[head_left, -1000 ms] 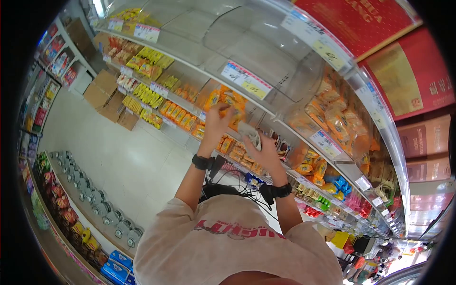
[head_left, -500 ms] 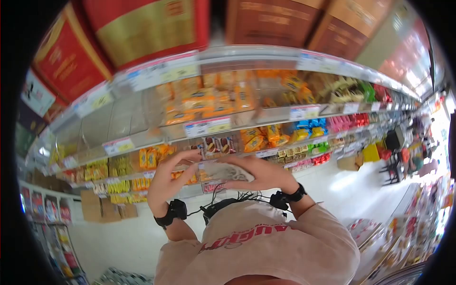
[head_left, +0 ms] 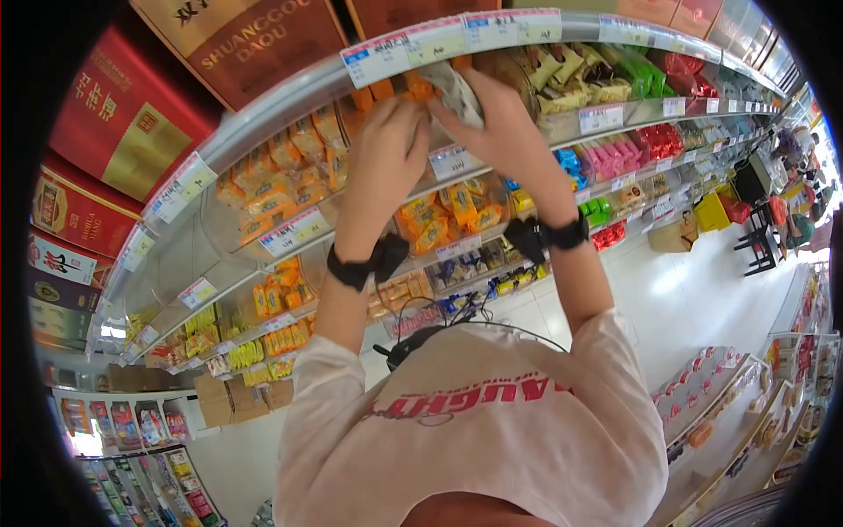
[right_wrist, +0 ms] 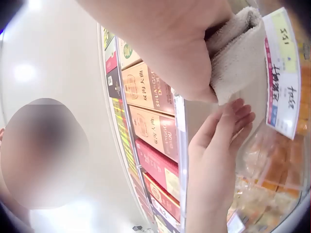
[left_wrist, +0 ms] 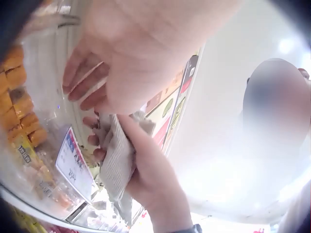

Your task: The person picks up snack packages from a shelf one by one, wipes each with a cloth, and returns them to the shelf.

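Note:
A pale grey cloth is gripped by my right hand, high at the upper shelf; in the right wrist view the folded cloth bulges from under that hand. Beside it on the left, my left hand holds nothing, its fingers loosely bent towards the shelf. The left wrist view has the left hand above the right hand and the cloth; whether they touch, I cannot tell. Orange-wrapped snacks fill a clear bin left of the hands.
Price tags line the shelf edges. Boxed bottles in red and brown stand above. Lower tiers hold orange packets and colourful sweets. Cardboard boxes sit on the floor at left, a yellow box at right.
The view has swung right along the shelving. Both hands have moved away from the lower orange packets and up to the upper shelf, the cloth still in the right hand.

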Demonstrator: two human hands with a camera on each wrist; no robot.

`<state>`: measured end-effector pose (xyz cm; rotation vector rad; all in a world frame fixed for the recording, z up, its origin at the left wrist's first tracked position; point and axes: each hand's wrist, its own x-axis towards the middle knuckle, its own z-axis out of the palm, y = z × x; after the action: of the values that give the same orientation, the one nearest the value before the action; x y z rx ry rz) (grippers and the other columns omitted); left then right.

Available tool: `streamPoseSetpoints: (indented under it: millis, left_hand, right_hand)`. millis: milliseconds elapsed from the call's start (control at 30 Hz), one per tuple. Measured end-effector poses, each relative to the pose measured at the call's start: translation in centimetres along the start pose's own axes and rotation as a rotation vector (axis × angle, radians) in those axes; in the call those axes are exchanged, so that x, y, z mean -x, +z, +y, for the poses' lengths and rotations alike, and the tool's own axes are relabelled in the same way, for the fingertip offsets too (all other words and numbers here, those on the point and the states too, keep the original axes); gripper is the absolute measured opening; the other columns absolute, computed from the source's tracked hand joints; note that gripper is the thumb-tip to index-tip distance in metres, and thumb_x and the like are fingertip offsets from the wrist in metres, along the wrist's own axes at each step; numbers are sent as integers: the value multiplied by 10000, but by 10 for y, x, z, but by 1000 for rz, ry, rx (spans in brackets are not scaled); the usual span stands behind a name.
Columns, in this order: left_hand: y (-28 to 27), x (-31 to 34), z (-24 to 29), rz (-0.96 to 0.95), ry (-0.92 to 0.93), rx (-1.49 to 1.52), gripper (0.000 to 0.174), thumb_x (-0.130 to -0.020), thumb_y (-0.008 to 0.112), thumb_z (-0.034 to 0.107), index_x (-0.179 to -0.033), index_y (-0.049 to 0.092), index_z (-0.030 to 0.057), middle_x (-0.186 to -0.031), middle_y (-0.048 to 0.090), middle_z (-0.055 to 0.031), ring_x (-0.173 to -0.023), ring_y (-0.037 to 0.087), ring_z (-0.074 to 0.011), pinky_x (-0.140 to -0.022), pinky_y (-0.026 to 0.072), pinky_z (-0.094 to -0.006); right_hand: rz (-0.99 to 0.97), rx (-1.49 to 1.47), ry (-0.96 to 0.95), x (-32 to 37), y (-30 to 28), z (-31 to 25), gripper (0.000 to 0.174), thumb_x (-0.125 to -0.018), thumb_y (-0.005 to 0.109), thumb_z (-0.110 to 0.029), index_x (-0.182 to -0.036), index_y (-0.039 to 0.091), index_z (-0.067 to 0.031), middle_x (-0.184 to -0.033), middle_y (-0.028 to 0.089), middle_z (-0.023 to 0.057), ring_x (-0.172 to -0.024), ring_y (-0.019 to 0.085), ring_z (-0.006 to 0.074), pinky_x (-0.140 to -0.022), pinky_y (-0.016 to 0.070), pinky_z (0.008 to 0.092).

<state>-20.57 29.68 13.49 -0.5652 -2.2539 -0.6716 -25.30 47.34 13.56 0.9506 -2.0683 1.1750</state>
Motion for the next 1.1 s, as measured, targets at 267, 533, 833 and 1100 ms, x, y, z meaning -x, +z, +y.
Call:
streamPoseSetpoints:
  millis: [267,533,833,1100]
  left_hand:
    - [38,3,-21,-264,-157,-169,359,-989,487,331,-926,671,30,-800,688,-196,-753,665,-425,-683,512,-507]
    - [41,6,-25,16,-273,-113,353,-918,503,123,-1225,572,-36,-1057,649,-297,-965,631,-466,-853,514,-530]
    - [43,-1,-24,118,-317,-62,442,-862,577,17,-1246,441,-152,-1142,505,-345,-1102,524,-503,-968,467,-519]
    - [40,-5,-21,-8,-363,-140,424,-952,560,163,-1285,502,-93,-1178,559,-338,-1089,592,-493,-881,527,-512]
  right_hand:
    - [-580,487,194,-78,22,67,501,-904,582,-421,-1234,623,-47,-1101,681,261,-1025,653,414,-898,506,466]
    - [-730,467,42,-123,43,78,496,-922,602,-356,-1316,570,-55,-1272,601,244,-1203,556,334,-1010,434,406]
    - [-710,563,55,-116,3,92,498,-919,600,-362,-1312,574,-58,-1257,611,244,-1186,568,340,-1001,442,409]
    - [-775,601,55,-118,29,96,499,-916,597,-367,-1309,578,-60,-1244,619,245,-1171,579,345,-994,448,411]
